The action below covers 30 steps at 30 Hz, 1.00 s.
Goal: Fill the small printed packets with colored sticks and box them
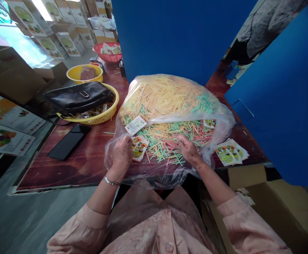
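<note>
A large clear plastic bag (220,132) lies open on the table, full of thin coloured sticks (159,135) in yellow, green and red. My left hand (122,151) is closed at the bag's left edge, on a small bunch of printed packets (139,149) that fans out from its fingers. Over the loose sticks, my right hand (189,150) has its thumb and fingers pinched together; whatever is between them is too small to make out. A white printed bundle (135,125) rests on the bag just above my left hand. More packets (231,152) lie right of the bag.
Left on the table (90,169) are a black phone (68,141) and a yellow basket (109,112) with a black bag (80,95) on top. Blue panels (167,38) stand behind and right. An open carton (278,204) sits below the right edge. Another person (270,21) is beyond.
</note>
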Motion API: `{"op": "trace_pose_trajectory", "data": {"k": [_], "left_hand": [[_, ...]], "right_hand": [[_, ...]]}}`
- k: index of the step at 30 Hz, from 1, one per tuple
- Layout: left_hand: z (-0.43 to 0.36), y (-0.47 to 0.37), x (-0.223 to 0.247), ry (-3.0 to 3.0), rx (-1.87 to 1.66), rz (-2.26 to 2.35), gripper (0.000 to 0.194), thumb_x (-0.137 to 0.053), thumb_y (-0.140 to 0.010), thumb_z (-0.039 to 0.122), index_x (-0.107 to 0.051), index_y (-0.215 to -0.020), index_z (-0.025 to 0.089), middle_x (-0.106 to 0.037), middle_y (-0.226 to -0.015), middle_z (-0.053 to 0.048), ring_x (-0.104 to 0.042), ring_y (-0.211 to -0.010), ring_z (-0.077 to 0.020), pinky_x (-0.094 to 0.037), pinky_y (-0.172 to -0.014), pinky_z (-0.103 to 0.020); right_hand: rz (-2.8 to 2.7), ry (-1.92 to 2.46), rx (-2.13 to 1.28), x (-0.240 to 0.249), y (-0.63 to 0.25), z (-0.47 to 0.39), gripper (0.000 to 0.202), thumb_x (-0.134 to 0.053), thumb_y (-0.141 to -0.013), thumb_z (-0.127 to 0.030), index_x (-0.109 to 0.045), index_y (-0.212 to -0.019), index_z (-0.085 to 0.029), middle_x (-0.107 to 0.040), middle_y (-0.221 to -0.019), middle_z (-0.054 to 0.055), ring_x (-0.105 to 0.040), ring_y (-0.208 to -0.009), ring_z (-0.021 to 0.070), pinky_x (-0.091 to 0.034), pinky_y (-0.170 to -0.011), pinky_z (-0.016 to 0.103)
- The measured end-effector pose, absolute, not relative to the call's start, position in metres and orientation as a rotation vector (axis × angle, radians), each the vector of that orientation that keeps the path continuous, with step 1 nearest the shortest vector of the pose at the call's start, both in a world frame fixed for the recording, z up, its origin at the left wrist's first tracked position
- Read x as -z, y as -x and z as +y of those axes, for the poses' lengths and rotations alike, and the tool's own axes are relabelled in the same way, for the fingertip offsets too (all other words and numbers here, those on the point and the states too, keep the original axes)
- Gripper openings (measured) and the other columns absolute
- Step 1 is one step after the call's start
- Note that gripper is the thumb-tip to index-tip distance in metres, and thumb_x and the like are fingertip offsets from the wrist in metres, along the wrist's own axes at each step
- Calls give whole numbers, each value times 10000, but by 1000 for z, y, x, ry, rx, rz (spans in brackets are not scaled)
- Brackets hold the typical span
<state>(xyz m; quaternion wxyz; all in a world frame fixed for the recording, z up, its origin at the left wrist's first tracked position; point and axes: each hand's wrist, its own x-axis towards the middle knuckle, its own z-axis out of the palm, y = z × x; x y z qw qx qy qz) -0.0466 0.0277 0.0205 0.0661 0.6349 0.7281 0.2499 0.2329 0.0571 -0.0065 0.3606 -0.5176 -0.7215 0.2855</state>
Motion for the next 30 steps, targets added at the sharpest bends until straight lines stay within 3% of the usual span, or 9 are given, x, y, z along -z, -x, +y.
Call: {"op": "trace_pose_trajectory", "data": {"k": [5,10,17,23,26,30], "left_hand": [[20,44,-36,-1566,-1017,1946,150,-485,-807,286,-590,-871,201,-620,-744,-6,-544,-650,-131,-395,-606,-226],[18,29,-30,-1144,-1134,1534,187,-581,-743,360,-552,-803,185,-574,-660,31,-505,-530,-97,-390,-494,-198],[14,1,-28,-1413,-1063,1511,198,-571,-753,330,-526,-636,177,-470,-592,45,-426,-575,-82,-333,-521,-185],[11,-16,-14,-1178,-1052,1341,183,-577,-740,350,-550,-670,182,-483,-575,51,-418,-536,-81,-326,-500,-193],[9,-22,-7,-1011,-1043,1202,205,-604,-723,378,-540,-738,184,-521,-606,51,-447,-522,-81,-353,-499,-197],[7,-26,-9,-1200,-1014,1340,184,-577,-740,338,-518,-663,183,-490,-583,50,-415,-535,-79,-332,-511,-197]], "right_hand": [[-1367,1277,-887,20,-230,60,170,-450,-870,-347,-559,-875,-216,-630,-867,16,-592,-857,164,-436,-857,337],[-1375,1232,-1055,30,-228,64,148,-519,-821,-338,-532,-910,-221,-607,-799,-12,-582,-743,143,-455,-799,328],[-1192,1084,-1043,10,-223,67,141,-456,-858,-335,-540,-859,-221,-649,-734,-3,-606,-733,155,-459,-803,356],[-1477,1189,-872,12,-226,67,159,-465,-855,-329,-583,-882,-227,-655,-945,31,-588,-948,180,-410,-918,364],[-1621,1284,-832,17,-228,65,186,-448,-858,-349,-581,-878,-221,-652,-927,41,-591,-931,200,-430,-883,370],[-1619,1368,-681,9,-227,63,210,-408,-879,-342,-575,-921,-222,-652,-934,51,-583,-940,209,-425,-893,387]]}}
